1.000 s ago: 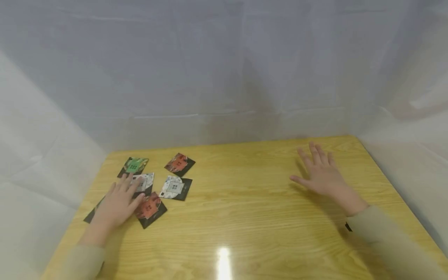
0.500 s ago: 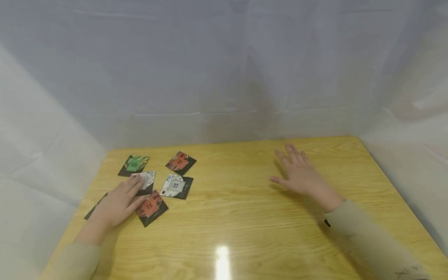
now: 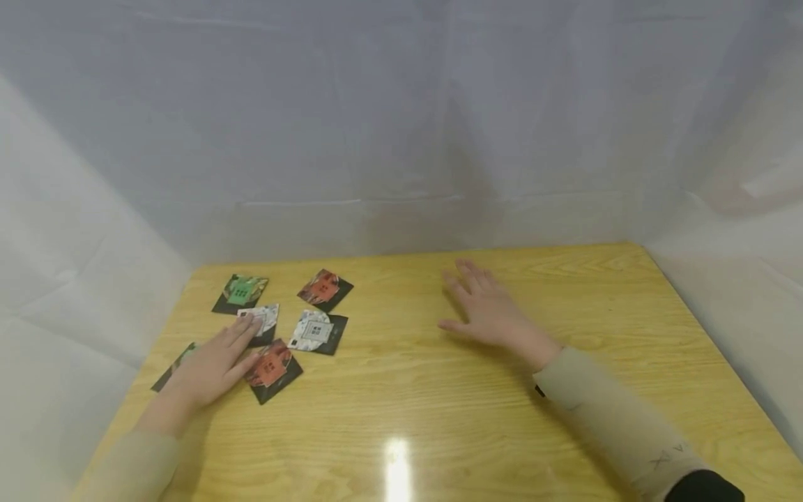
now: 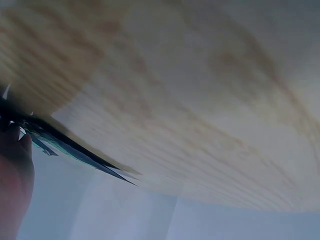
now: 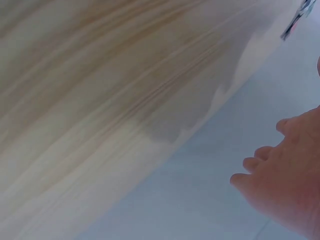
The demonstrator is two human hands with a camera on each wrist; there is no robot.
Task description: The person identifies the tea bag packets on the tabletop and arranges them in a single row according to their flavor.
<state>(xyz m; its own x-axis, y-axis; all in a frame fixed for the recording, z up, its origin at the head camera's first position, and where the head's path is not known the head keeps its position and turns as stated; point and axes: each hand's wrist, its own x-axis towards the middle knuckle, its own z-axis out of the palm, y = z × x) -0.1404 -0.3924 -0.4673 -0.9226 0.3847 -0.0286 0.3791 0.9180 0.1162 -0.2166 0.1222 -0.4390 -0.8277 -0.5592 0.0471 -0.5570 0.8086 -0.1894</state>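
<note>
My left hand (image 3: 210,373) lies over the group of flat square packets at the table's left, fingers extended. Its fingertips rest on a white-and-black packet (image 3: 267,321), and its thumb reaches the edge of a red-and-black packet (image 3: 270,373). Beneath the palm side, a green-and-black packet (image 3: 172,369) is mostly hidden. Farther back lies another green packet (image 3: 239,293). To the right are a second white packet (image 3: 315,330) and a second red one (image 3: 325,288). My right hand (image 3: 492,314), fingers spread and holding nothing, hovers over the table right of centre, its shadow beneath.
The yellow wood-grain table (image 3: 389,390) has a bright light reflection (image 3: 398,467) near its front. A pale curtain (image 3: 401,139) encloses the back and both sides. In the right wrist view, a packet (image 5: 300,17) shows at the upper right.
My right hand has moved left across the table, from near the right side toward the middle. My left hand has settled lower onto the packets, its fingers closer together. The packets look unmoved.
</note>
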